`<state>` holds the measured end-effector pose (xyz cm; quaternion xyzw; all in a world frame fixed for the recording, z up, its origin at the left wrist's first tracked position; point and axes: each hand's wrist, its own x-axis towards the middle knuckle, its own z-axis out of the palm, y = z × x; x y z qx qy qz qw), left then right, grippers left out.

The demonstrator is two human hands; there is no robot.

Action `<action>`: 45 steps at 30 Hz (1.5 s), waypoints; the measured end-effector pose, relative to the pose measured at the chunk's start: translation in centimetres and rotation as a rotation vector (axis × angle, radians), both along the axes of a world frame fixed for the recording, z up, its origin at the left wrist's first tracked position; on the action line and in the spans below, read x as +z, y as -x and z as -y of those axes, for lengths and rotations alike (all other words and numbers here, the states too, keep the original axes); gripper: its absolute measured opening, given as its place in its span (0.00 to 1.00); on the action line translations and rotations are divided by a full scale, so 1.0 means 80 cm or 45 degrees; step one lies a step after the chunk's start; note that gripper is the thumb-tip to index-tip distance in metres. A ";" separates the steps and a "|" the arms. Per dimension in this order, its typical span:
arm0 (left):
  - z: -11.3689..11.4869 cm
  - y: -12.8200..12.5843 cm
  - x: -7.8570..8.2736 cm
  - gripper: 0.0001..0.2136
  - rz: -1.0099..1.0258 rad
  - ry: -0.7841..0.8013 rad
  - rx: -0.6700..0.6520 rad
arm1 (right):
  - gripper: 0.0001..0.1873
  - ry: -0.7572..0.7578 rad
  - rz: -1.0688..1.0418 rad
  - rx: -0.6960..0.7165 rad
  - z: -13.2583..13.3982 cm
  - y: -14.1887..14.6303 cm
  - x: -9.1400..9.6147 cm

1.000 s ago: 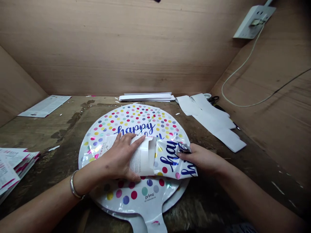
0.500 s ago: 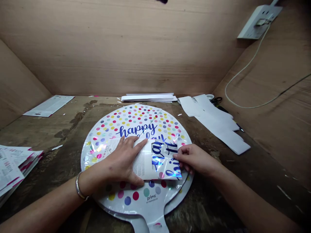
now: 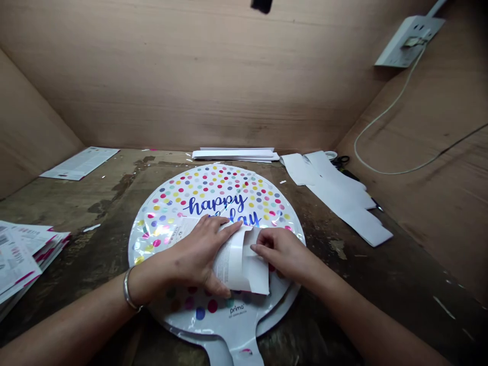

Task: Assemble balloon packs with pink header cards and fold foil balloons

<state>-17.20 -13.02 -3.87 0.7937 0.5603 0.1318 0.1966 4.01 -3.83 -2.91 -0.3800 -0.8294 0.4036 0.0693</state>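
A round foil balloon (image 3: 224, 180) with colored dots and blue "happy" lettering lies flat on the table, overlapping another beneath it. On top is a white printed card sleeve (image 3: 229, 264), its right end standing slightly apart. My left hand (image 3: 202, 251) lies across the sleeve, fingers spread toward its upper edge and thumb by the lower edge, pressing it down. At the sleeve's right end, my right hand (image 3: 280, 251) has thumb and fingers pinched at a plain white flap (image 3: 257, 272). What lies inside the sleeve is hidden.
Printed cards are stacked at left (image 3: 23, 254), and one card (image 3: 80, 162) lies behind them. White paper strips (image 3: 234, 154) sit by the back wall. Cut white sheets (image 3: 335, 195), scissors (image 3: 341, 161) and a tape roll (image 3: 330, 154) are at right. A power strip (image 3: 412, 40) trails a cable.
The blue-lettered shiny panel at the sleeve's right end no longer shows; a plain white flap is there now. My right hand has moved left, closer to my left hand.
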 end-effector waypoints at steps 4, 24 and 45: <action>-0.001 0.006 -0.003 0.56 -0.022 -0.008 -0.007 | 0.10 -0.422 -0.154 0.335 0.015 -0.006 -0.003; 0.003 0.017 -0.018 0.57 -0.083 -0.010 -0.129 | 0.12 -0.415 0.072 0.600 0.017 0.003 0.010; 0.071 -0.004 -0.039 0.18 -0.039 -0.071 0.288 | 0.14 -0.995 -0.130 0.545 0.054 -0.007 -0.052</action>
